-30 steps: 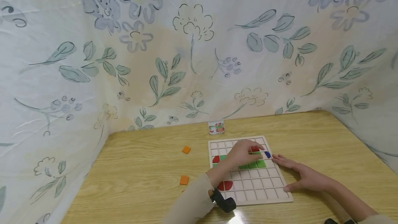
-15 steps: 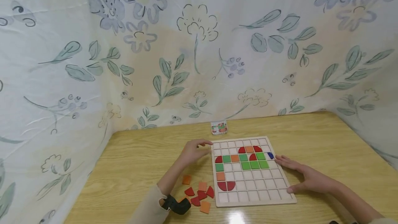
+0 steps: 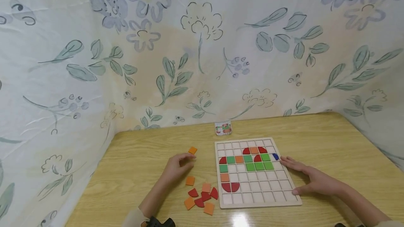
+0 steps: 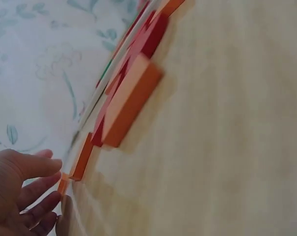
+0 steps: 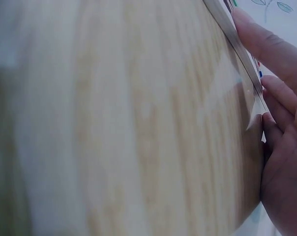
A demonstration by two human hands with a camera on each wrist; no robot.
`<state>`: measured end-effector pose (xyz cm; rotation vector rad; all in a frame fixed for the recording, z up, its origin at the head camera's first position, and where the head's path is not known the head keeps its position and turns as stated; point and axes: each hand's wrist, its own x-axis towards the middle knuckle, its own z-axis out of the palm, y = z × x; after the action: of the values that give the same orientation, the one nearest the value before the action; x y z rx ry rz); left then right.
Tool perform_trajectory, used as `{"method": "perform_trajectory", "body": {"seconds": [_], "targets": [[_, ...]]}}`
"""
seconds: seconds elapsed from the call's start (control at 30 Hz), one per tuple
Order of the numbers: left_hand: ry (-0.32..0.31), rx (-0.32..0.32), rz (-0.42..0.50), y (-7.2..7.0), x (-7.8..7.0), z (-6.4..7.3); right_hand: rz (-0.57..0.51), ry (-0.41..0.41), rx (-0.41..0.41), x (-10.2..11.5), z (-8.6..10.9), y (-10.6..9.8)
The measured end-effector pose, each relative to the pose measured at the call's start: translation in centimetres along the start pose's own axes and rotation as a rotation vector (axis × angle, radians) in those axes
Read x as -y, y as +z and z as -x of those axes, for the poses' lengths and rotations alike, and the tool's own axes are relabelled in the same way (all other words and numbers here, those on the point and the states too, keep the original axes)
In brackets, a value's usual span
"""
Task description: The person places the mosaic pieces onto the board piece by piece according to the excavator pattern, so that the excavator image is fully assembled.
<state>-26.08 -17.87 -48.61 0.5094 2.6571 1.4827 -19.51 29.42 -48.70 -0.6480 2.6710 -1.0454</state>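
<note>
My left hand (image 3: 178, 166) hovers left of the board, fingers loosely bent, thumb apart from them. Its fingertips are close to an orange square tile (image 3: 192, 150); whether they touch it I cannot tell. In the left wrist view the same hand (image 4: 20, 191) has a visible gap between thumb and fingers. My right hand (image 3: 310, 178) rests against the right edge of the wooden grid board (image 3: 262, 197), fingers extended. Red quarter-round, green and orange tiles lie in the board's cells, and a small blue piece (image 3: 276, 156) is near its right edge.
Several loose tiles lie left of the board, among them an orange square (image 3: 190, 180) and a red quarter-round (image 3: 193, 192). A small pattern card (image 3: 223, 128) stands behind the board. Floral cloth (image 3: 202, 55) hangs behind the wooden table (image 3: 126, 185).
My left hand has moved off the board to the left, over to the orange tile at the back, uncovering the tiles in the grid. The right hand stays at the board's edge.
</note>
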Motion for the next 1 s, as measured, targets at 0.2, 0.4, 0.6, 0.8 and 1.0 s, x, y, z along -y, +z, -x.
{"method": "perform_trajectory", "body": {"seconds": [0.2, 0.4, 0.6, 0.8, 1.0], "targets": [[0.003, 0.069, 0.000, 1.1, -0.6, 1.8, 0.007, 0.012, 0.004, 0.1, 0.0, 0.0], [0.047, 0.151, -0.063, 2.8, -1.8, 3.3, 0.026, 0.020, 0.010, 0.1, -0.1, 0.0], [0.059, 0.121, -0.125, 3.2, -2.3, 3.4, 0.014, 0.018, 0.007, 0.1, -0.2, 0.0], [0.054, 0.089, -0.128, 3.1, -2.0, 3.0, -0.011, 0.011, 0.014, 0.0, -0.2, 0.1], [0.146, 0.119, -0.163, 3.4, -1.9, 3.0, -0.003, 0.004, 0.004, -0.2, -0.1, 0.1]]}}
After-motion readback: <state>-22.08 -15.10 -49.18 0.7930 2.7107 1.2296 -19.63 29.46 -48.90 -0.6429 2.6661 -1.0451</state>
